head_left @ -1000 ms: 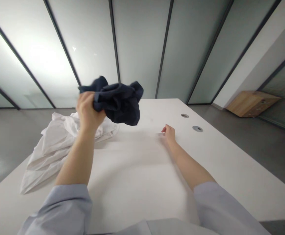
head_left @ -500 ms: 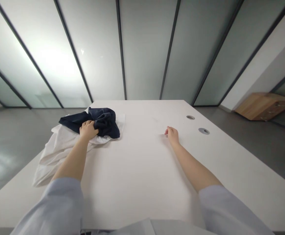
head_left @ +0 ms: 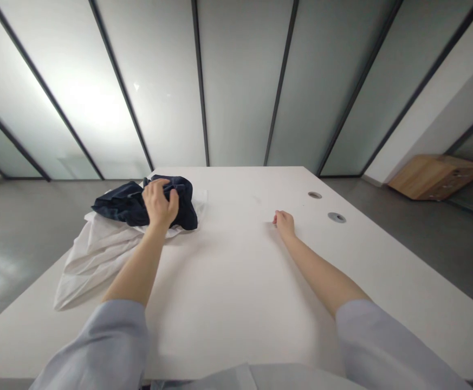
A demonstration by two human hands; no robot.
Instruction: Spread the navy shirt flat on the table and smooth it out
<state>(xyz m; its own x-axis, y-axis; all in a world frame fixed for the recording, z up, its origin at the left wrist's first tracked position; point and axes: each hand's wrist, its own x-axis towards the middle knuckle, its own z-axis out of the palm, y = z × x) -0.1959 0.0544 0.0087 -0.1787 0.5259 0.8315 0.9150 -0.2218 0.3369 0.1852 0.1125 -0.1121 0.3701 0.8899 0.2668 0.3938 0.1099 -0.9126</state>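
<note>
My left hand (head_left: 160,203) is over a crumpled dark navy garment (head_left: 119,203), its thumb and fingers spread apart. Whether the fingertips touch the fabric cannot be told. Beneath the dark garment lies a white cloth (head_left: 94,252), rumpled and stretching toward me along the left side of the table. My right hand (head_left: 285,223) rests on the bare white tabletop, away from the fabrics. Its fingers are curled into a loose fist, and nothing shows in them.
The long white table (head_left: 236,298) extends away from me. Two round cable holes are set in its right side, the nearer with a grey grommet (head_left: 337,217). Frosted glass panels (head_left: 236,81) stand behind. A wooden cabinet (head_left: 435,176) stands on the floor at right.
My left hand has let go of the dark garment and moved up and right, its fingers opening. The garment's left part spreads slightly wider. My right hand has stayed in place.
</note>
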